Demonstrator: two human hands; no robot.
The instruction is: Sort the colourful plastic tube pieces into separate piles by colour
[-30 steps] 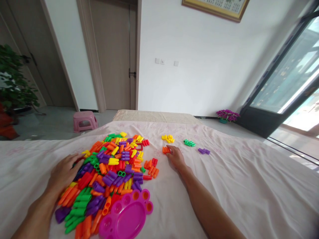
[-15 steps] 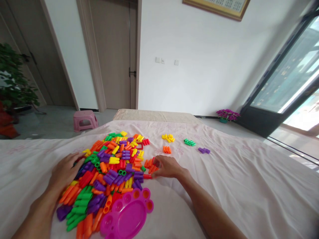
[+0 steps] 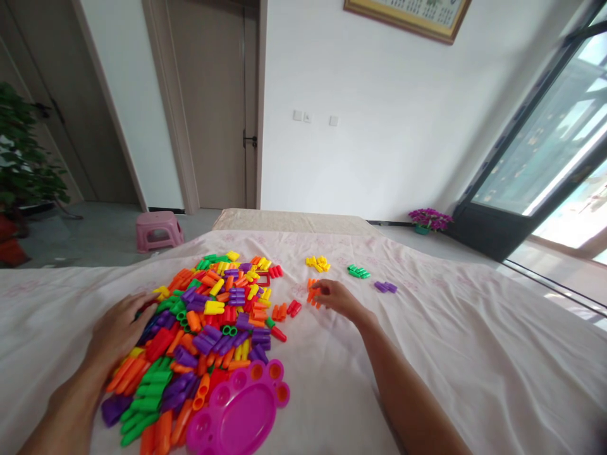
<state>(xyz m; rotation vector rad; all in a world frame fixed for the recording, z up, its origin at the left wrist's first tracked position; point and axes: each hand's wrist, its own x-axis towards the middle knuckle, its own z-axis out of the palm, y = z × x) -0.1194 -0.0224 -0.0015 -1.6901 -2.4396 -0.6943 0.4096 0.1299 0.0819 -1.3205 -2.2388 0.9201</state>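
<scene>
Clock centred on our right hand (image 3: 339, 298), 12 pointing away from us. Its fingers were bent, at the small orange plastic tube pieces (image 3: 311, 298) around 9; we couldn't tell if they pinched one. Our left hand (image 3: 118, 325) sat on the 9 o'clock edge of the big heap of orange, green, purple, red and yellow plastic tubes (image 3: 206, 342), its fingers curled over pieces; grip hidden. Heap ran around 8 to 9. A red ribbed tube piece (image 3: 294, 308) lay between 8 and 9, just beside an orange one (image 3: 279, 312). Yellow cluster (image 3: 317, 264) at 11, green cluster (image 3: 358, 272) between 1 and 2, purple cluster (image 3: 386, 287) near 3. Magenta paw-shaped plastic tray (image 3: 246, 418) touched the heap, between 7 and 8. All lay on pale pink-patterned cloth (image 3: 474, 354).
</scene>
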